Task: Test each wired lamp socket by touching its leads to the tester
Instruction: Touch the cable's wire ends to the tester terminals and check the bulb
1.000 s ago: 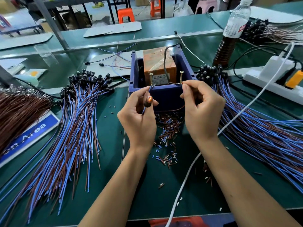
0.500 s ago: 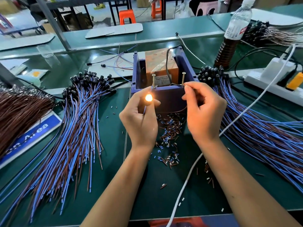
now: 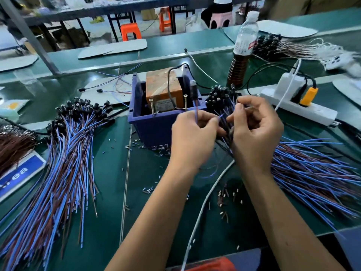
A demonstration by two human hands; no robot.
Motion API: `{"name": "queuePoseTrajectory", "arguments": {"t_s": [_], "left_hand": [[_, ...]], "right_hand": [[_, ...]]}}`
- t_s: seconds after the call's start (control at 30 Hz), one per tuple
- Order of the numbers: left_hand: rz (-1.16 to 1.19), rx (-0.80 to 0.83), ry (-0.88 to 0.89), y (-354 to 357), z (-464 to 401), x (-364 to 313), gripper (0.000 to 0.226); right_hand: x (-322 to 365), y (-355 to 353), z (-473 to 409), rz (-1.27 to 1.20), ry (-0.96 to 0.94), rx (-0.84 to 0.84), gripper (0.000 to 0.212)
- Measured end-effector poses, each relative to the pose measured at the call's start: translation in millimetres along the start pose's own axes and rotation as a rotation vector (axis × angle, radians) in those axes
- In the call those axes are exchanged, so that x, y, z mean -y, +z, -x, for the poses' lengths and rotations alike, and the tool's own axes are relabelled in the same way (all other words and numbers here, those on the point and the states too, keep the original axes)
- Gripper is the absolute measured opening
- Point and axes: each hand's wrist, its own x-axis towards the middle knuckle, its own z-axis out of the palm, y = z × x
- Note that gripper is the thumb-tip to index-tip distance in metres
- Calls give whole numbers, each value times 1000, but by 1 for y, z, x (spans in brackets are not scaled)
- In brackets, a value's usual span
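The tester (image 3: 140, 122) is a blue box with an orange-taped block and two upright screws (image 3: 185, 98) on its near wall. My left hand (image 3: 193, 135) is in front of the box's right corner. It pinches a blue lead of a wired lamp socket (image 3: 193, 84), which stands up blurred above the hand. My right hand (image 3: 256, 130) is just right of it and pinches thin leads over the right pile of wired sockets (image 3: 312, 169). A short blue lead tip (image 3: 221, 115) sticks out between the hands. No lamp is lit. Neither lead touches the screws.
A second pile of blue and brown wired sockets (image 3: 70, 145) fans out on the left. A brown wire bundle (image 3: 13, 145) lies further left. A bottle (image 3: 244, 47) and a power strip (image 3: 300, 109) stand at the back right. A white cable (image 3: 203, 204) and cut insulation bits (image 3: 224, 194) lie near the front.
The lamp that glowed at my left hand half a second ago is dark. Both hands have moved right, off the tester's screws, toward the right pile.
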Motion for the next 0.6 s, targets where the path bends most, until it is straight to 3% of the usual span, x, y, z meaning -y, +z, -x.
{"name": "queuePoseTrajectory", "arguments": {"t_s": [0.17, 0.33, 0.43, 0.6], "left_hand": [[-5, 391, -212, 85, -15, -36, 18], [530, 860, -706, 164, -6, -55, 39], [722, 745, -842, 188, -10, -49, 42], [824, 327, -762, 182, -36, -43, 37]], "right_hand": [[-11, -66, -29, 101, 54, -174, 9], [-24, -123, -48, 201, 187, -334, 11], [-30, -147, -58, 316, 240, -286, 24], [-30, -151, -61, 954, 130, 76, 42]]}}
